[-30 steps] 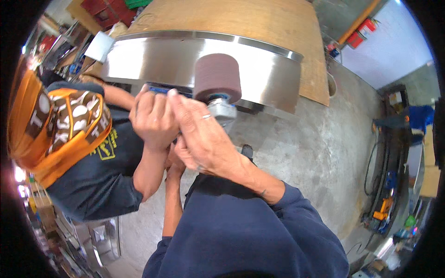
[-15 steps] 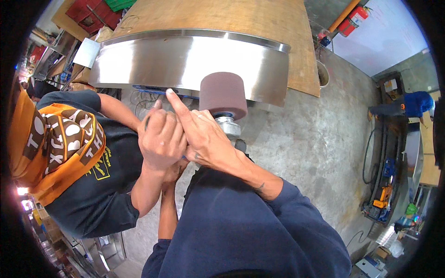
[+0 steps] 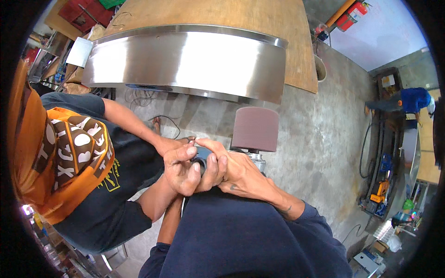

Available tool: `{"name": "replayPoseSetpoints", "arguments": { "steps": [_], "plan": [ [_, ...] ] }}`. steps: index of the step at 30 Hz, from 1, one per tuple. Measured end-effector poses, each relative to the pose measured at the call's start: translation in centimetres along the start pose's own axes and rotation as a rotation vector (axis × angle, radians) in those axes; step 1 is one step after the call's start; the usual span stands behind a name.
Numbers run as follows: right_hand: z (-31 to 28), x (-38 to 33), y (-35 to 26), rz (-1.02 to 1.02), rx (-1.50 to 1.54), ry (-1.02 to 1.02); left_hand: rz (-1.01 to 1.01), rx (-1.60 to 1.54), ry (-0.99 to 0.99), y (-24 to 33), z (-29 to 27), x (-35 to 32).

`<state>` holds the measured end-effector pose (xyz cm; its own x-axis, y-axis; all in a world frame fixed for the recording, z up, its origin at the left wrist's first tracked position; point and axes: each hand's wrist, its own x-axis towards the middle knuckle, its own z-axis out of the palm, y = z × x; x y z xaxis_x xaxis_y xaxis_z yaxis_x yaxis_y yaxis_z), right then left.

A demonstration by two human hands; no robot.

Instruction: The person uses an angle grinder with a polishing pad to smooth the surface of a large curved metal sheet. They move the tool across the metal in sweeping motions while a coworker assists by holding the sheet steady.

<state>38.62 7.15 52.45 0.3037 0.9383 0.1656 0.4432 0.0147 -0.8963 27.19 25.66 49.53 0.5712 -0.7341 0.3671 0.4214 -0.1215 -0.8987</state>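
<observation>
My right hand [image 3: 243,171] is closed around the body of a drum sander, its index finger stretched out to the left. The sander's brown abrasive drum [image 3: 256,129] and silver metal head [image 3: 257,160] stick out beyond the hand. My left forearm [image 3: 170,221] comes up from the lower edge; its hand is hidden behind a co-worker's hand [image 3: 183,171], whose curled fingers lie against mine around a dark round end of the tool [image 3: 200,163]. The co-worker's other hand [image 3: 169,144] reaches in just beyond, near my index fingertip.
A long curved sheet of shiny metal [image 3: 185,62] lies along the near edge of a wooden table [image 3: 296,60]. The co-worker in a black shirt [image 3: 132,157] stands close on my left. Cables [image 3: 139,98] lie on the concrete floor. Another person in blue [image 3: 412,100] works at far right.
The drum sander and my right hand have moved toward me and to the right, away from the metal sheet. The co-worker's near hand has turned, now showing its thumb and curled fingers.
</observation>
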Motion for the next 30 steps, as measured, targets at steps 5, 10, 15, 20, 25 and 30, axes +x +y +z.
{"name": "replayPoseSetpoints", "arguments": {
  "steps": [5, 10, 15, 20, 25, 30],
  "plan": [
    [2.3, 0.7, -1.1, 0.022, 0.082, -0.005, 0.128, -0.222, -0.042, -2.5, -2.5, -5.3],
    [3.1, 1.3, -4.1, 0.136, 0.056, 0.039, 0.042, -0.582, -0.022, -9.6, -0.3, -7.6],
    [2.2, 1.4, -7.1, 0.218, -0.005, 0.111, -0.854, -1.701, -0.875, 7.5, -10.0, -12.4],
    [2.4, -1.5, -5.7, 0.301, 0.036, 0.315, -0.714, -1.849, -0.912, 5.0, -8.3, -7.8],
    [3.2, -5.2, -1.7, 0.360, 0.091, 0.418, -0.680, -1.995, -0.889, 8.8, -9.0, -6.5],
    [0.9, -4.9, 0.0, 0.474, 0.154, 0.533, -0.573, -2.129, -0.983, 9.2, -5.9, -3.9]
  ]
}}
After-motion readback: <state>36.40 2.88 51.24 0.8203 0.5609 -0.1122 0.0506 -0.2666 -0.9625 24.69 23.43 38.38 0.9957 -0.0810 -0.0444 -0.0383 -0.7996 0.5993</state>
